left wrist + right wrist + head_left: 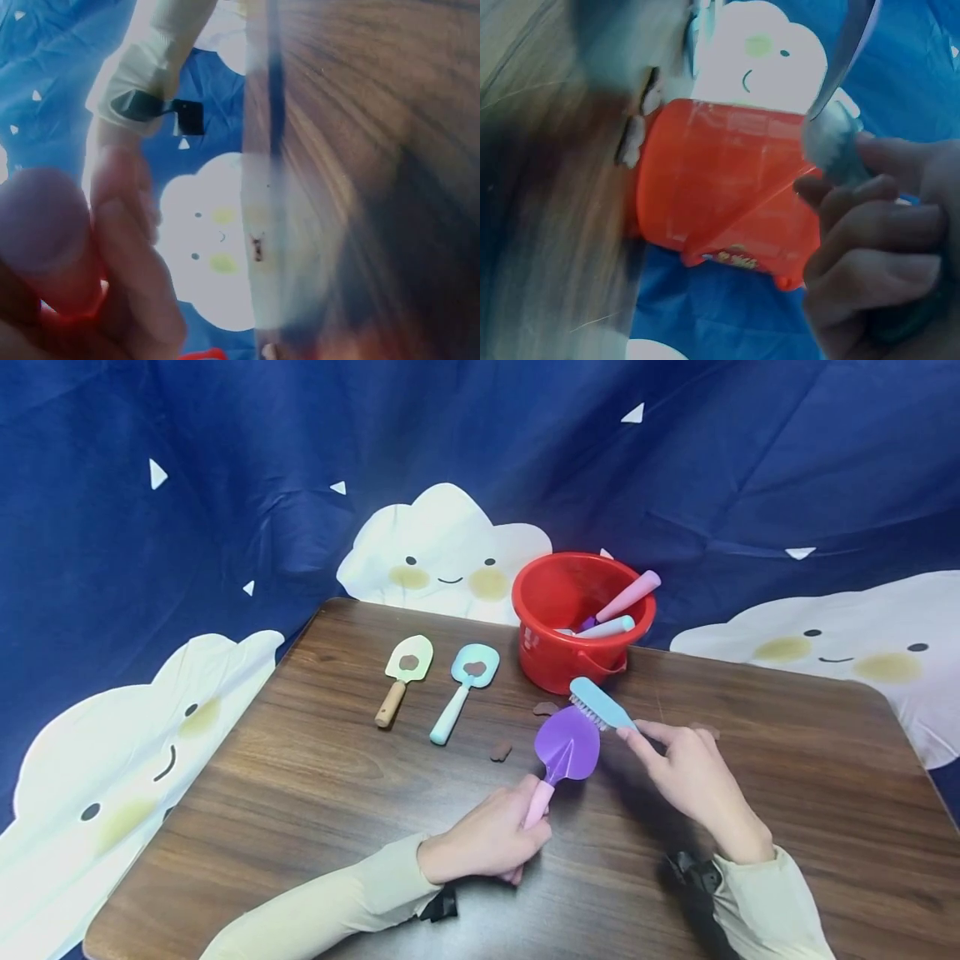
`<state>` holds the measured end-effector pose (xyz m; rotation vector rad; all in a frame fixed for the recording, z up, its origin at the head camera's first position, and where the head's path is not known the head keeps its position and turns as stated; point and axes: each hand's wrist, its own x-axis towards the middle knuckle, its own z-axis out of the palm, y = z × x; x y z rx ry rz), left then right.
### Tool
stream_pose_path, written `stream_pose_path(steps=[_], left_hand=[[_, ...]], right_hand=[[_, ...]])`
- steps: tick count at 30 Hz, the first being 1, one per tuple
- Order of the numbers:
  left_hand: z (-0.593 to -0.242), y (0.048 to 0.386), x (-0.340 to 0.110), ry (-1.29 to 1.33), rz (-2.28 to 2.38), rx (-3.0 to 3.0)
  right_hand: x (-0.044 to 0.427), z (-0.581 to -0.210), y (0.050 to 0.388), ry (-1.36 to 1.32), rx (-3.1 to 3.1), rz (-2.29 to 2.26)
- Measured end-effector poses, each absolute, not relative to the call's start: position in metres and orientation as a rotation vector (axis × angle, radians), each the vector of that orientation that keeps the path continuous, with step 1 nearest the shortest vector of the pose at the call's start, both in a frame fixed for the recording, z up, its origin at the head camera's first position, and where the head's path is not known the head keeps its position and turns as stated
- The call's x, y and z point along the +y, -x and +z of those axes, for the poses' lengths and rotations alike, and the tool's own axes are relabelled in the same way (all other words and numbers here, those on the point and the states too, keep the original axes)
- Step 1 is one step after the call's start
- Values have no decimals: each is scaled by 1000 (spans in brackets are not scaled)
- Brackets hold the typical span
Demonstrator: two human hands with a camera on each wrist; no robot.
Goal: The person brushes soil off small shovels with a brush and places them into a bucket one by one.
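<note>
My left hand [491,835] grips the pink handle of a small purple shovel [567,743] held above the table. In the left wrist view its curled fingers [135,255] are close and blurred. My right hand [693,772] pinches a light blue brush [603,703] with white bristles facing down. The bristles are at the upper right edge of the shovel blade; in the right wrist view the brush [829,142] also meets the blade edge [849,52]. Two brown flat pieces lie nearby: one piece [546,708] behind the blade, another piece [501,751] to its left.
A red bucket [558,660] stands at the back, with a pink-handled tool [630,596] and a light blue handle [609,627] leaning inside. Left of it lie a green shovel [391,703] with a wooden handle and a blue shovel [450,716], each bearing a brown piece.
</note>
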<state>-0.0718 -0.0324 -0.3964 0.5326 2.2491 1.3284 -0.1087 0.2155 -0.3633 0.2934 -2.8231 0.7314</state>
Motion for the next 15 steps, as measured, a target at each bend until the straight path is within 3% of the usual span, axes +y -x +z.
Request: stream_pose_path(steps=[10, 15], left_hand=[[-401, 79, -33, -463, 1422, 2246], [-401, 78, -32, -493, 1370, 2320]], right_hand=[[207, -353, 94, -714, -2815, 803], [212, -355, 96, -739, -2841, 818]])
